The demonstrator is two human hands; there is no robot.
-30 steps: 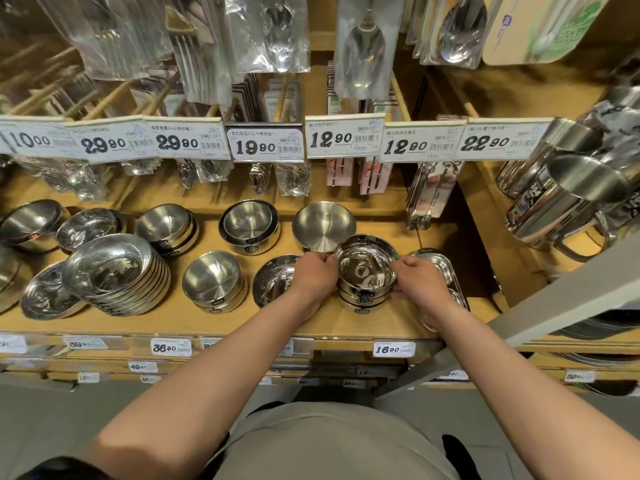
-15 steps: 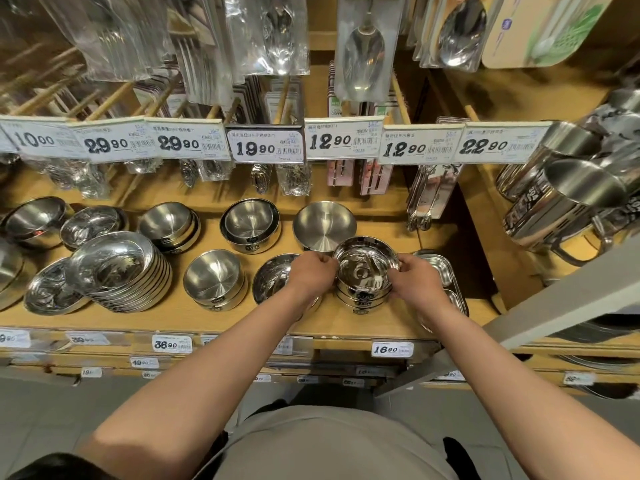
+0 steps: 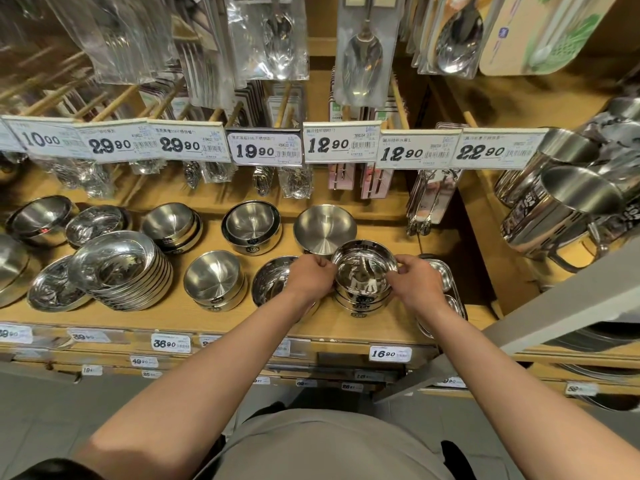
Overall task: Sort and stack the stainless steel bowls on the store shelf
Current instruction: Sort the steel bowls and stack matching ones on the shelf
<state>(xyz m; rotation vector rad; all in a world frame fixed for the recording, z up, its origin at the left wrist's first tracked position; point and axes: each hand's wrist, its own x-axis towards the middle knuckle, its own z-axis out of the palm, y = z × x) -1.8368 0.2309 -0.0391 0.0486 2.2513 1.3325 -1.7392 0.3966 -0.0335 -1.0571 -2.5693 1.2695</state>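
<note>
Keep left hand (image 3: 313, 276) at nine o'clock and right hand (image 3: 414, 279) at three pinching the top bowl (image 3: 363, 266) rim — level, centred over its stack (image 3: 360, 301) — before seating.

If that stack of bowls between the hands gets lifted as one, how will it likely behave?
The stack of bowls looks rigid polished steel, so probably slippery at the rims that the left hand and right hand pinch. Being several nested bowls, it is likely fairly heavy, and the bowls may shift or separate if tilted.
</note>
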